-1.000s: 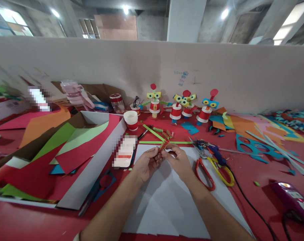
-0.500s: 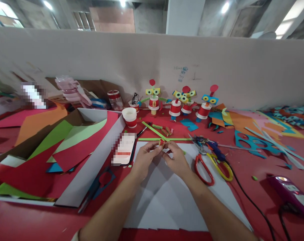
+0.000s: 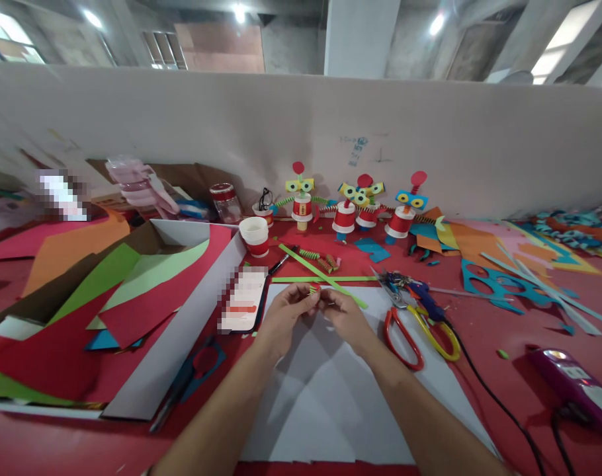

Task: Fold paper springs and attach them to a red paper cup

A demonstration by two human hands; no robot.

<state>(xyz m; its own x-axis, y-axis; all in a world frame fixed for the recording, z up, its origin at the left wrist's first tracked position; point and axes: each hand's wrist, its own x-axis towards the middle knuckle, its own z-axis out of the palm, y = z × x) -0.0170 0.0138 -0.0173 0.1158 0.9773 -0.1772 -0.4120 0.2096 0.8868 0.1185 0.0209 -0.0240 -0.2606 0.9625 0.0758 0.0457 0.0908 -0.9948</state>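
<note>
Above a white sheet [image 3: 335, 396], my left hand [image 3: 284, 317] pinches a small folded paper spring [image 3: 314, 289] of red and green strips between thumb and fingers. My right hand [image 3: 345, 317] is closed at the spring's right side, its fingertips pressed together there; part of the spring is hidden by the fingers. Just beyond lie a loose green paper strip [image 3: 301, 256] and several folded paper springs [image 3: 309, 254]. To the right, scissors with one red and one yellow handle [image 3: 403, 337] lie open beside a blue glue gun [image 3: 425, 299].
A white box [image 3: 182, 317] of coloured paper sits left, a phone [image 3: 244, 301] beside it. Paper-cup figures [image 3: 301, 208] and a stack of cups [image 3: 254, 237] stand at the back. Paper scraps [image 3: 489, 281] and a purple device [image 3: 576, 377] with a cord lie right.
Both hands have shifted slightly left and down in view, still working the spring between the fingertips. The fingers have changed position a little around it.
</note>
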